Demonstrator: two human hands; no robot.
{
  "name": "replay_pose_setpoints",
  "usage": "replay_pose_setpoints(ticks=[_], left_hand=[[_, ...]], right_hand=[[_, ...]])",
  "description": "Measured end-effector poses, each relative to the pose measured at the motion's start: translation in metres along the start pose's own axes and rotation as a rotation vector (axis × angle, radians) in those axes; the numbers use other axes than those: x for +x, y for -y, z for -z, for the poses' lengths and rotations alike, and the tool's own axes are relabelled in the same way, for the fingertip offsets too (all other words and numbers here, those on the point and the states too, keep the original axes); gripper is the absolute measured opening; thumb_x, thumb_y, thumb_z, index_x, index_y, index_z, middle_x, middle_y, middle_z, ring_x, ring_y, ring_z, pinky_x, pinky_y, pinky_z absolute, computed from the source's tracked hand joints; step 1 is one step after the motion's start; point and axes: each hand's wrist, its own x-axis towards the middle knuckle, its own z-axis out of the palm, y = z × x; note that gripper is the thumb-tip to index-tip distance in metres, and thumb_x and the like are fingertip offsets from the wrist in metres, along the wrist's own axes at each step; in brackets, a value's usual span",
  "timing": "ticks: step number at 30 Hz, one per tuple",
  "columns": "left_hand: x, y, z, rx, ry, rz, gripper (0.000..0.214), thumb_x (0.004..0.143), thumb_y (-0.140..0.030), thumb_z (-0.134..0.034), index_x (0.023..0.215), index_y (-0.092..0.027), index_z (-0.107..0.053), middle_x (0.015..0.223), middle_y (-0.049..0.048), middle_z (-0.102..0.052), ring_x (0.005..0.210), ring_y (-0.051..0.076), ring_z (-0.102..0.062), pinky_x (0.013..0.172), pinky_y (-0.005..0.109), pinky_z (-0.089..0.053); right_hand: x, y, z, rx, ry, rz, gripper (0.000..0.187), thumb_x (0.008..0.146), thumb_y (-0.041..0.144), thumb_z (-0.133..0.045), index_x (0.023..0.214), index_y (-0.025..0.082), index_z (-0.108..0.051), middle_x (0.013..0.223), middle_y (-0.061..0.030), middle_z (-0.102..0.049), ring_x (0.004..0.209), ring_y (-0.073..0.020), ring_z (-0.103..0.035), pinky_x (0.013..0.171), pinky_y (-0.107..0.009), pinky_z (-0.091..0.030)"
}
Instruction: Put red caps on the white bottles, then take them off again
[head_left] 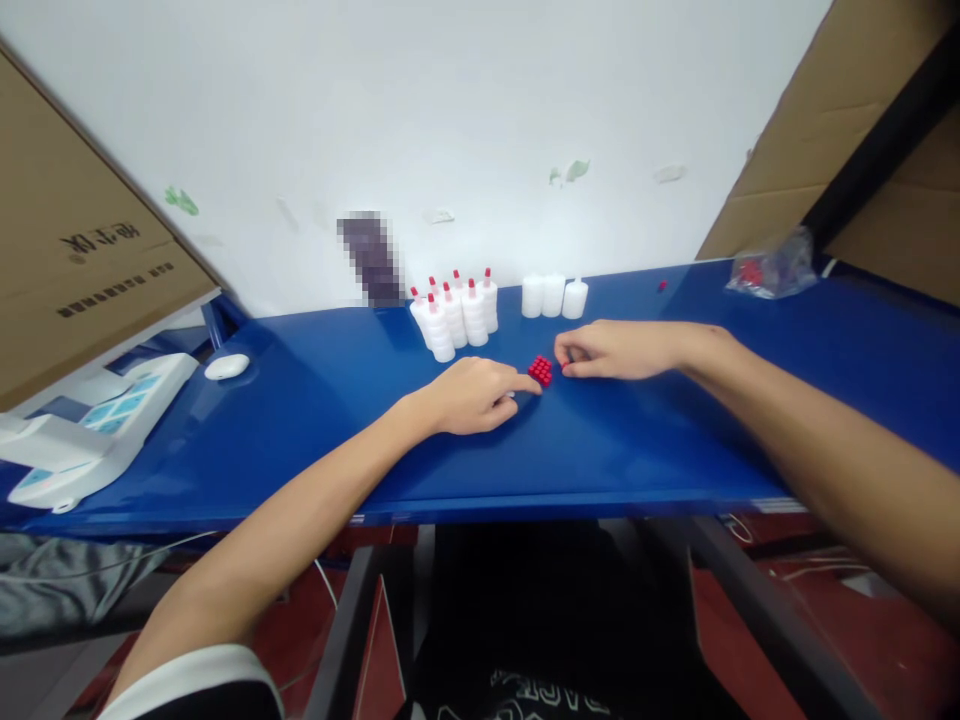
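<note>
A tight cluster of small red caps (540, 371) sits on the blue table between my two hands. The index finger of my left hand (474, 395) is stretched out along the near edge of the cluster. My other left fingers are curled, and a small white bit shows beneath the index finger; what it belongs to is hidden. Just right of the cluster, my right hand (604, 350) pinches a single red cap (565, 367) between thumb and fingers. Behind my left hand stand several white bottles with red tips (454, 315). Further right are white bottles without red tips (553, 296).
A white device with blue panels (124, 410) and a white mouse-shaped object (226, 367) lie at the left. One loose red piece (662, 286) and a clear bag with red pieces (772, 272) are at the back right. Cardboard (82, 230) flanks the table.
</note>
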Motion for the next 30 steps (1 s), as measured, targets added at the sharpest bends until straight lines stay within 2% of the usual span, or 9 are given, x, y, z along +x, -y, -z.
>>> replay_pose_setpoints(ticks=[4, 7, 14, 22, 30], left_hand=[[-0.0006, 0.0013, 0.0002, 0.031, 0.012, -0.007, 0.049, 0.086, -0.024, -0.048, 0.129, -0.02, -0.072, 0.085, 0.0029, -0.076, 0.073, 0.018, -0.068, 0.07, 0.03, -0.05], [0.0006, -0.0012, 0.0005, 0.114, 0.011, -0.013, 0.051, 0.086, -0.028, -0.05, 0.131, -0.021, -0.072, 0.084, 0.0034, -0.076, 0.068, 0.018, -0.067, 0.066, 0.031, -0.048], [0.0024, -0.0064, 0.0007, 0.196, 0.01, 0.011, 0.053, 0.084, -0.026, -0.05, 0.132, -0.021, -0.072, 0.085, 0.005, -0.077, 0.066, 0.019, -0.067, 0.057, 0.029, -0.042], [0.0026, -0.0043, 0.0014, 0.176, 0.045, 0.029, 0.057, 0.083, -0.024, -0.049, 0.136, -0.02, -0.069, 0.085, 0.0045, -0.077, 0.069, 0.02, -0.069, 0.06, 0.029, -0.044], [0.0022, -0.0038, 0.0015, 0.146, 0.046, 0.041, 0.056, 0.083, -0.023, -0.05, 0.136, -0.02, -0.069, 0.086, 0.0046, -0.078, 0.073, 0.02, -0.07, 0.062, 0.029, -0.046]], right_hand=[[0.0015, 0.0002, 0.0004, -0.006, 0.004, -0.011, 0.021, 0.094, 0.042, -0.053, 0.094, 0.022, -0.058, 0.08, -0.0039, -0.062, 0.069, -0.0191, -0.052, 0.066, -0.034, -0.038], [0.0005, 0.0013, 0.0014, 0.006, 0.011, -0.023, 0.021, 0.094, 0.042, -0.054, 0.094, 0.021, -0.059, 0.081, -0.0039, -0.063, 0.069, -0.0188, -0.053, 0.066, -0.034, -0.039], [-0.0016, 0.0067, 0.0026, 0.014, 0.006, -0.012, 0.01, 0.087, 0.026, -0.058, 0.095, 0.02, -0.059, 0.086, -0.0042, -0.067, 0.071, -0.018, -0.056, 0.065, -0.033, -0.04], [0.0, 0.0085, -0.0005, -0.021, -0.079, 0.032, 0.005, 0.085, 0.024, -0.058, 0.087, 0.02, -0.062, 0.079, -0.0026, -0.067, 0.066, -0.0164, -0.056, 0.062, -0.033, -0.039], [0.0017, 0.0086, -0.0015, -0.014, -0.091, 0.054, 0.007, 0.085, 0.025, -0.059, 0.083, 0.02, -0.062, 0.077, -0.0022, -0.066, 0.065, -0.016, -0.055, 0.063, -0.032, -0.039]])
